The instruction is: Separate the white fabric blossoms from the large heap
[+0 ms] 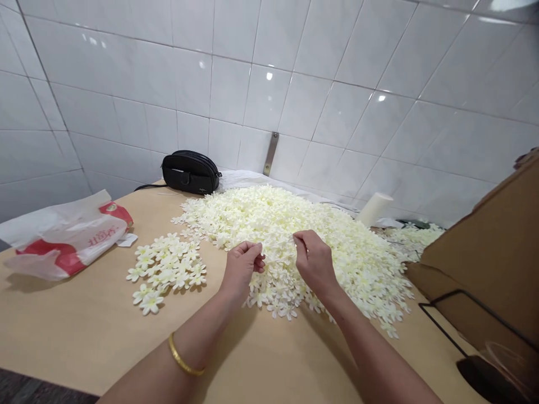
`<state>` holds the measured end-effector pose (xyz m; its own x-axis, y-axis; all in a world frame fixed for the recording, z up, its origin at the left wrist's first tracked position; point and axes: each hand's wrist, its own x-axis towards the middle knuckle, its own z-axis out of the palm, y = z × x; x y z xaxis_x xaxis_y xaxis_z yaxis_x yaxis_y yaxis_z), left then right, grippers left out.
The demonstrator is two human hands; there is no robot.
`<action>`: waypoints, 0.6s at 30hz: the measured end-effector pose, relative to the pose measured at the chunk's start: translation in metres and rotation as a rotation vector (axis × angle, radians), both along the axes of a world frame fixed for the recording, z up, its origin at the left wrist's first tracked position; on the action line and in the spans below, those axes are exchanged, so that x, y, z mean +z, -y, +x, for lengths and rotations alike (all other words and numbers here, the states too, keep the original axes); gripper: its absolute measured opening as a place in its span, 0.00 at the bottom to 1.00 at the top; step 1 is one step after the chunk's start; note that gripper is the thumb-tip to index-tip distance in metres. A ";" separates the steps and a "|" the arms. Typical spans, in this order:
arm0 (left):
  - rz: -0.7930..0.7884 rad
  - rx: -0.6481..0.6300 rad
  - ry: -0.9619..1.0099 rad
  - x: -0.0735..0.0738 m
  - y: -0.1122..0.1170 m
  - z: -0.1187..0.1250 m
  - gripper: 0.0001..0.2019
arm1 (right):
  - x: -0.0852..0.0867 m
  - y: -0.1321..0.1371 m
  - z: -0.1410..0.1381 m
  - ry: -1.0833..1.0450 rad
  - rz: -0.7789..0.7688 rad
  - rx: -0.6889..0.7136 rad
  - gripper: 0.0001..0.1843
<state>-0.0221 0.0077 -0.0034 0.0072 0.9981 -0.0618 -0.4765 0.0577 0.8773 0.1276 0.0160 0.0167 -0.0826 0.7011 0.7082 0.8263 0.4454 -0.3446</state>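
A broad heap of pale yellow-white artificial flowers covers the middle of the table. My left hand, with a gold bangle on its forearm, is over the near side of the heap. Its thumb and fingers are pinched together. Just to the right, my right hand is closed in a pinch too, its fingertips turned toward the left hand. White petals behind the fingertips hide what either hand holds. A smaller group of loose flowers lies flat to the left.
A white and red plastic bag lies at the left, and a black pouch sits by the tiled wall. Behind the heap leans a white cylinder. A cardboard box and a black wire frame bound the right side.
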 end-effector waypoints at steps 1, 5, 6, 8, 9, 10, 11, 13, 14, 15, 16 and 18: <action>-0.001 -0.004 0.002 0.000 0.000 0.000 0.10 | 0.000 -0.006 0.000 0.068 0.003 -0.018 0.09; 0.007 -0.046 0.007 0.002 0.001 0.002 0.10 | -0.002 -0.012 -0.004 0.183 0.005 -0.064 0.11; 0.012 -0.058 0.008 0.002 0.002 0.003 0.10 | -0.002 -0.008 -0.005 0.147 0.011 -0.052 0.12; 0.021 -0.083 0.005 0.003 0.003 0.004 0.09 | -0.002 0.005 -0.009 0.031 0.013 0.010 0.12; 0.023 -0.094 0.004 0.002 0.004 0.004 0.09 | -0.002 0.013 -0.011 -0.030 -0.003 0.054 0.11; 0.026 -0.105 0.002 0.002 0.005 0.005 0.09 | -0.003 0.020 -0.013 -0.084 -0.023 0.096 0.11; 0.030 -0.122 0.001 0.002 0.005 0.005 0.09 | -0.004 0.027 -0.015 -0.128 -0.052 0.134 0.10; 0.051 -0.170 0.007 0.002 0.006 0.007 0.09 | -0.007 0.036 -0.017 -0.192 -0.117 0.185 0.08; 0.058 -0.198 0.020 0.001 0.007 0.007 0.10 | -0.008 0.039 -0.018 -0.210 -0.149 0.199 0.08; 0.059 -0.225 0.038 0.001 0.007 0.008 0.10 | -0.010 0.040 -0.018 -0.222 -0.173 0.207 0.08; 0.055 -0.245 0.058 0.001 0.007 0.008 0.10 | -0.011 0.041 -0.019 -0.229 -0.187 0.213 0.08; 0.037 -0.270 0.092 0.002 0.008 0.009 0.11 | -0.014 0.040 -0.018 -0.226 -0.188 0.221 0.08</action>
<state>-0.0131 0.0001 -0.0018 0.2767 0.9609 -0.0124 -0.5256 0.1622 0.8351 0.1095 -0.0243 0.0029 -0.1029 0.8035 0.5864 0.6112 0.5162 -0.6000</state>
